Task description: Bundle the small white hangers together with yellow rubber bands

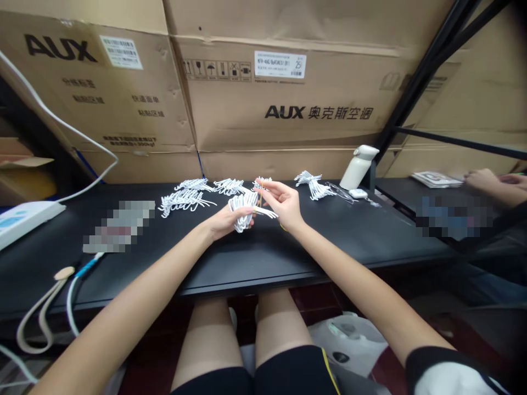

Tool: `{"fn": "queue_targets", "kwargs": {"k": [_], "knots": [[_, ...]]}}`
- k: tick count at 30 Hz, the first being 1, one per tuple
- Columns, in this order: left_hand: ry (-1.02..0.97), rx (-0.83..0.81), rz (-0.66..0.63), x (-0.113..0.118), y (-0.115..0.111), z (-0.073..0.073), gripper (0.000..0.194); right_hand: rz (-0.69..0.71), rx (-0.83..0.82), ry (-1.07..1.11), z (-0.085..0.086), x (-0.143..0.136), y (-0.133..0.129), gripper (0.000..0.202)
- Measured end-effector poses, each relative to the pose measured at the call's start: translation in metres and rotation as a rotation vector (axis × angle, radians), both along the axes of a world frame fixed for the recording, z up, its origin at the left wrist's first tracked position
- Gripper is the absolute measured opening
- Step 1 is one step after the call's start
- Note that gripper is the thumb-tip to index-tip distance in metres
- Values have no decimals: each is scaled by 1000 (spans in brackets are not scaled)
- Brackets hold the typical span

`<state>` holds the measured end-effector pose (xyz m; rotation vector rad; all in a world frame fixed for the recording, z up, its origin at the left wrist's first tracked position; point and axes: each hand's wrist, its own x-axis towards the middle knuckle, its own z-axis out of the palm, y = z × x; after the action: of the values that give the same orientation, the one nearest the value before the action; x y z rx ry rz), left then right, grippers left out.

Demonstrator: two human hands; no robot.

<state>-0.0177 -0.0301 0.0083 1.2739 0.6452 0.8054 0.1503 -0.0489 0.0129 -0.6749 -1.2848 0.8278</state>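
My left hand (224, 222) is closed around a bundle of thin white rods (242, 213) with bent, hook-like ends, held just above the black table (255, 258). My right hand (284, 204) is beside it, thumb and forefinger pinched on a thin orange-yellow strand, which looks like a rubber band (260, 198), stretching down to the bundle. Behind my hands, more white bundles lie on the table: one at the left (185, 202), another (229, 187) near the middle and a third (315, 185) to the right. Another one is partly hidden by my right fingers.
Large cardboard boxes (288, 131) stand along the table's back. A white bottle (358, 167) and small white case (357, 193) are at the right. A blurred-out phone-like slab (119, 226) with a cable lies left. Beyond a black frame post, another person's hands (489, 184) show.
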Motion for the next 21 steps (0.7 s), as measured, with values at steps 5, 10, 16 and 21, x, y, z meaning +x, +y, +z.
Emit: {"fn": "queue_targets", "kwargs": {"k": [5,10,16,21], "knots": [[40,53,-29,3,-3,4,49,-290,77,0,-11,-5,0,29],[217,225,-77,2,-6,8,48,-167,-25,-143,-6,2,3,34],[413,655,1,-1,4,-5,50,33,3,-421,2,8,-6,38],[431,722,34,4,8,-15,39,-18,257,-641,2,-1,-15,32]]}}
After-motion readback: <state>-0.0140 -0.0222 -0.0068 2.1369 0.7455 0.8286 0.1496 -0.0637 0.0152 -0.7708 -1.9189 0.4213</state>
